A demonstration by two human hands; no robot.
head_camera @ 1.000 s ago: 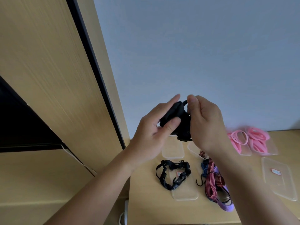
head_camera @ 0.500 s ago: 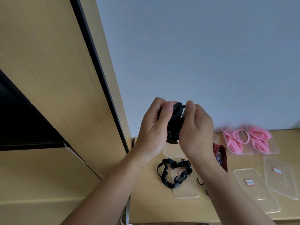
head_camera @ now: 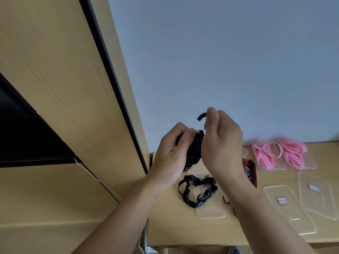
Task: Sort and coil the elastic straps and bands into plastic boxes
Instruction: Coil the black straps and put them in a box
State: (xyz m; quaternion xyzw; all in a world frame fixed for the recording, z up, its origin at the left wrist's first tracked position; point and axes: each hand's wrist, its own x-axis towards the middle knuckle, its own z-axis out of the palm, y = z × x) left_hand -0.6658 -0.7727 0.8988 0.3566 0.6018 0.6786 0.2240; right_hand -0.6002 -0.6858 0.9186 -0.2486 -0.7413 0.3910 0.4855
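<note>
Item: black strap [head_camera: 195, 149], partly wound into a compact bundle, held in the air above the near left part of the table [head_camera: 170, 222], in front of the wall.
Long axis: bundle stood nearly upright, its lower end tilted a little leftward; the free tail [head_camera: 201, 116] arched up and to the left above it.
Left hand [head_camera: 170, 154]: fingers and thumb curled round the bundle, apparently to stop the turns springing apart.
Right hand [head_camera: 222, 143]: blurred; fingers curled, seemingly pinching the tail just above the bundle, probably to lead it round for another turn.
Step, as judged: coiling under way; the bundle was not yet boxed.
Below the hands: loose black strap [head_camera: 194, 191] with buckles, lying uncoiled partly over a clear tray [head_camera: 211, 213].
Beside it: small black hook [head_camera: 226, 200] and a red striped strap [head_camera: 251, 167], both partly hidden by the right forearm.
Far right: pink bands [head_camera: 269, 153] sorted into two plastic boxes [head_camera: 280, 166] by the wall.
Near right: two clear labelled lids [head_camera: 293, 217], flat on the table, presumably waiting for closing.
</note>
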